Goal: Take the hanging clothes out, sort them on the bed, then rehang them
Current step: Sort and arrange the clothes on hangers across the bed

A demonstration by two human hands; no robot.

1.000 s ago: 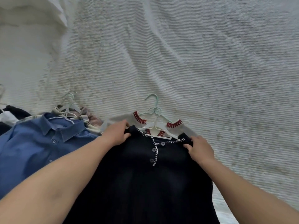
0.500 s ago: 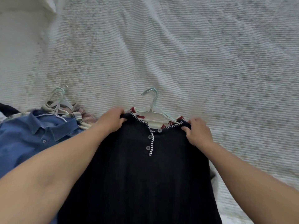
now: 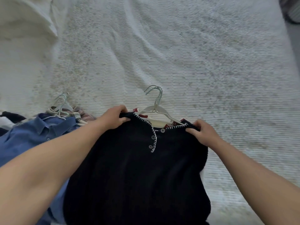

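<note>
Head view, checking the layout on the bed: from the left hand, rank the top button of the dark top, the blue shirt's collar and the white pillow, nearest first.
From the left hand:
1. Top button of the dark top, just to the right of that hand.
2. Blue shirt's collar, farther off to the left.
3. White pillow, far up at the top left corner.

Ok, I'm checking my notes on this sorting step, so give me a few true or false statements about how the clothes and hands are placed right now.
1. Both hands grip the dark top at its shoulders. True: left hand, right hand.
2. The dark top has red stitching along its neckline. False: the stitching is white.
3. A blue shirt lies to the left of the dark top. True.
4. The blue shirt covers the dark top. False: the dark top overlaps it.
5. Hanger hooks stick out above the dark top's neckline. True.
</note>
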